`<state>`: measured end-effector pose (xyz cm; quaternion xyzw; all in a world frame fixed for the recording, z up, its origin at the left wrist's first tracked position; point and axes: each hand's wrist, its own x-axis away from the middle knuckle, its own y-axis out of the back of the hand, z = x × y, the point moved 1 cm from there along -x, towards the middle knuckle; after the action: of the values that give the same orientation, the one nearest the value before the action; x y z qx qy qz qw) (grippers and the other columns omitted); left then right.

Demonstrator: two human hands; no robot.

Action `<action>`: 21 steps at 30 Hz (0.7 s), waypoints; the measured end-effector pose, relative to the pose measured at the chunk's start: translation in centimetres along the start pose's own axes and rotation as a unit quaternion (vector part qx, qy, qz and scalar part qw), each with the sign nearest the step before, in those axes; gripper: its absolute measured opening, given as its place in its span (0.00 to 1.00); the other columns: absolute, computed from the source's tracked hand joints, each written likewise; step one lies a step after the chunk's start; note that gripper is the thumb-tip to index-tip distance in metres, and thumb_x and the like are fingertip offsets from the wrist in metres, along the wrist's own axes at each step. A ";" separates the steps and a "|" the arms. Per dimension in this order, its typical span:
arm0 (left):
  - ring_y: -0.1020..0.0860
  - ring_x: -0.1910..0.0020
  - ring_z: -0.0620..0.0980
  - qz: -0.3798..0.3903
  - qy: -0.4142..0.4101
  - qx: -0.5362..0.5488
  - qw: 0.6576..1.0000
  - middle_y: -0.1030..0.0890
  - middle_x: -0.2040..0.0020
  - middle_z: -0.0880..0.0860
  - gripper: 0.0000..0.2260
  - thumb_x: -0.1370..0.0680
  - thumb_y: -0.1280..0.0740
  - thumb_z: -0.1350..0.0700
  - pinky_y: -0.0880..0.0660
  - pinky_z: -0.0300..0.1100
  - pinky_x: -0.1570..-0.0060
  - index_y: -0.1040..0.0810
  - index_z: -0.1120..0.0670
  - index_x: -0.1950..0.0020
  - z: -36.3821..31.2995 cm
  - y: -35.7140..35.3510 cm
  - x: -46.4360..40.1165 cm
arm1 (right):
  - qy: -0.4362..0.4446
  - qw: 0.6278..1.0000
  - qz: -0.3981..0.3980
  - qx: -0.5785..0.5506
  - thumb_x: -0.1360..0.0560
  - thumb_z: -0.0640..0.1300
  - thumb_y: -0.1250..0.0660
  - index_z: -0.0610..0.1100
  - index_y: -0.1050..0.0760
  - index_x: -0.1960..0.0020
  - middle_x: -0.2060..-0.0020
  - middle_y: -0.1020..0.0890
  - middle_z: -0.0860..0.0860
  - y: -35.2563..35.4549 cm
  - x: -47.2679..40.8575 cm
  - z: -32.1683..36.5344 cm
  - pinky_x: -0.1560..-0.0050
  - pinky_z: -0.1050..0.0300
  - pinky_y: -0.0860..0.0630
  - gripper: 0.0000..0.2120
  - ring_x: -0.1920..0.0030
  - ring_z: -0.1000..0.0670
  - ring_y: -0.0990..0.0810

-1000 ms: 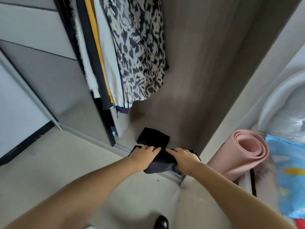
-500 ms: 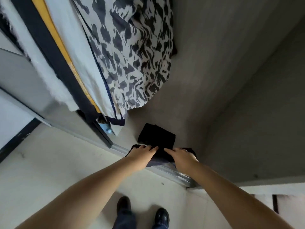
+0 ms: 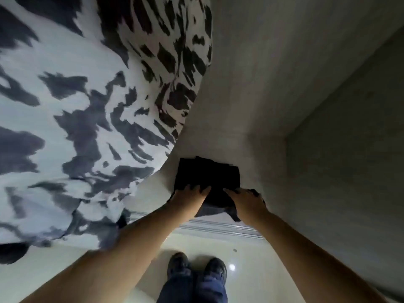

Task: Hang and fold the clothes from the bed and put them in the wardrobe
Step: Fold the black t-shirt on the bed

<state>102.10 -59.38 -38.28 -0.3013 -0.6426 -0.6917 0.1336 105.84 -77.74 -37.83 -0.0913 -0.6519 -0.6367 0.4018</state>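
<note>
Down on the wardrobe floor [image 3: 258,162], both hands hold a folded dark garment [image 3: 215,207] at its near end. That garment hangs partly over the door track [image 3: 218,226], and its far edge touches a black folded pile [image 3: 207,173] that lies deeper inside, close to the back wall. The left hand [image 3: 189,199] lies on the garment's left side with fingers stretched forward over the cloth; whether its thumb curls beneath cannot be told. The right hand [image 3: 247,200] sits on the right side, its fingers bent over the cloth's bunched edge, gripping it. Both forearms reach in from the bottom of the view. A hanging print dress [image 3: 98,106], white with black blotches, fills the left half of the view, very near the camera and blurred. Below, on the pale room floor [image 3: 251,281], two dark shoes [image 3: 196,266] and blue trouser legs show between the arms.
</note>
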 end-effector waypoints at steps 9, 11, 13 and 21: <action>0.50 0.24 0.63 -0.105 0.077 -0.002 0.991 0.52 0.22 0.57 0.36 0.19 0.40 0.53 0.43 0.64 0.30 0.65 0.45 0.23 5.9 -9.8 -17.7 | -0.003 0.980 -0.196 -0.016 0.21 0.41 0.42 0.57 0.54 0.22 0.22 0.50 0.44 -9.0 -18.4 -3.1 0.28 0.33 0.51 0.34 0.23 0.38 0.54; 0.53 0.24 0.63 -0.069 0.071 -0.004 0.995 0.56 0.21 0.56 0.39 0.20 0.38 0.54 0.45 0.65 0.30 0.67 0.43 0.24 6.8 -13.8 -19.9 | -0.002 0.988 -0.155 -0.023 0.22 0.39 0.39 0.57 0.57 0.22 0.22 0.55 0.44 -13.0 -21.1 -2.5 0.28 0.32 0.53 0.38 0.23 0.37 0.59; 0.58 0.24 0.63 -0.003 0.052 -0.019 0.998 0.62 0.22 0.56 0.42 0.21 0.38 0.58 0.47 0.66 0.30 0.70 0.42 0.25 7.0 -18.0 -20.9 | -0.009 0.996 -0.092 -0.014 0.22 0.40 0.38 0.58 0.61 0.23 0.23 0.60 0.43 -17.4 -22.6 -1.8 0.29 0.31 0.54 0.40 0.24 0.35 0.63; 0.64 0.24 0.61 0.128 0.045 0.024 0.991 0.70 0.24 0.55 0.41 0.21 0.37 0.50 0.53 0.69 0.31 0.68 0.39 0.25 6.7 -21.9 -21.0 | 0.024 0.999 0.025 -0.014 0.22 0.54 0.40 0.58 0.61 0.23 0.25 0.69 0.43 -21.0 -23.3 -1.6 0.30 0.29 0.59 0.37 0.26 0.35 0.70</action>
<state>107.68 -54.10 -68.35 -0.3464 -0.6085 -0.6664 0.2563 108.64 -73.61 -68.84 -0.0975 -0.6302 -0.6378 0.4319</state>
